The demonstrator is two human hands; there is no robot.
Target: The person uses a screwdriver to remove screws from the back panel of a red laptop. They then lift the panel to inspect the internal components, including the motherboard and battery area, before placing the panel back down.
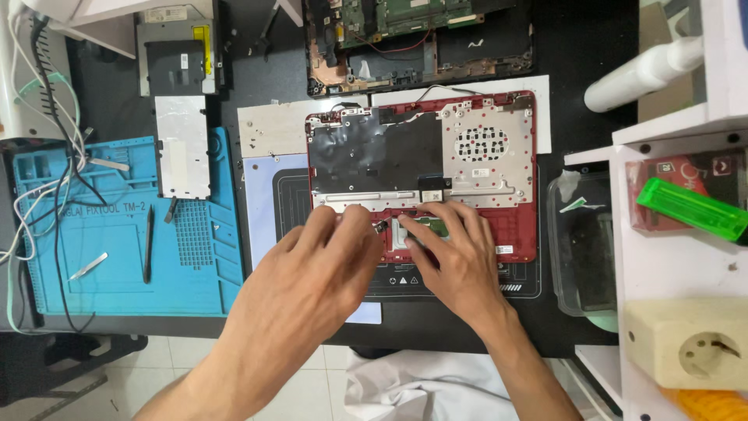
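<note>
A red laptop shell (425, 168) lies open, inside up, in the middle of the table (584, 54), on a dark mat (288, 199). Both hands rest on its near edge, by the touchpad part (425, 230). The left hand (312, 281) has its fingers bent together over a small spot there; I cannot tell if its grip pinches anything. The right hand (456, 253) lies flat with fingers spread, pressing the shell down and holding nothing.

It looks like the step is freeing a small piece near the touchpad. The next move calls for tiny, gentle finger work and a steady shell. A blue work mat (117, 257) sits toward the left edge, and another open laptop (421, 39) at the far edge.
</note>
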